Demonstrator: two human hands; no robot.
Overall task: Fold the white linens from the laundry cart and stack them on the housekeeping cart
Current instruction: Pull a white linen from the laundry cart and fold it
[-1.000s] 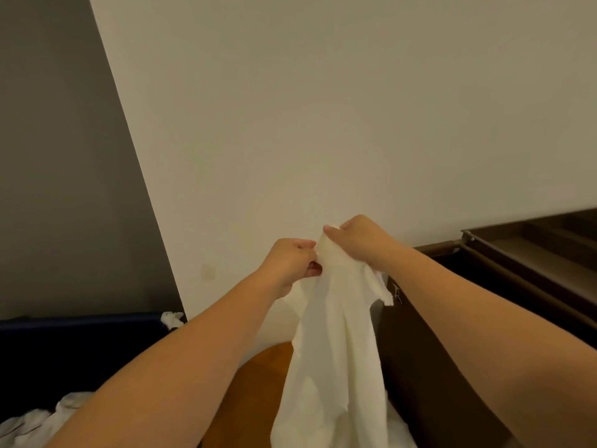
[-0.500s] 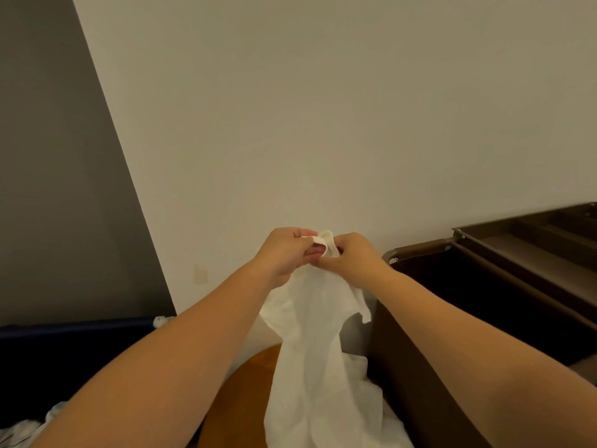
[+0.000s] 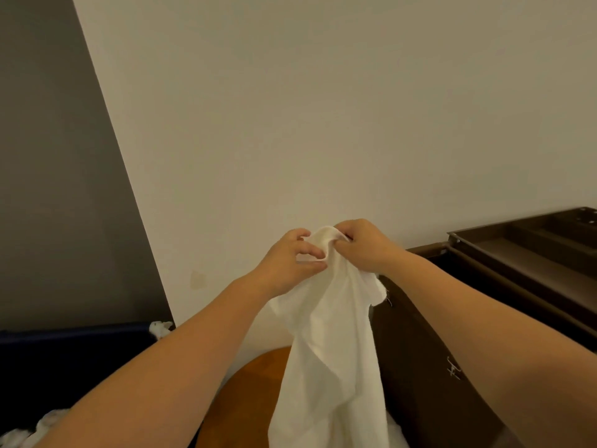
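A: What are your hands doing?

B: You are holding a white linen [image 3: 326,344] up in front of the wall [image 3: 323,108]. Your left hand [image 3: 290,257] is pinching its top edge, with thumb and fingers curled on the fabric. Your right hand [image 3: 365,245] is gripping the same edge just beside it, fingers curled over the bunched cloth.

A: Are the hands touching?

B: They are sitting very close, with a small hump of fabric arching between them. I cannot tell whether the fingers are meeting.

A: Where is the linen hanging?

B: It is draping down from your hands between your forearms and running off the bottom of the view. Its lower part is hanging in front of a round wooden surface [image 3: 252,399]. A frayed corner is sticking out toward the brown cart [image 3: 420,350].

A: And the carts?

B: The blue cart [image 3: 74,334] is sitting low on your left, with more white cloth [image 3: 19,434] showing at the bottom corner and a white scrap [image 3: 160,328] peeking over its far rim. The brown cart is standing on your right by the wall, its top tray [image 3: 533,253] showing dividers.
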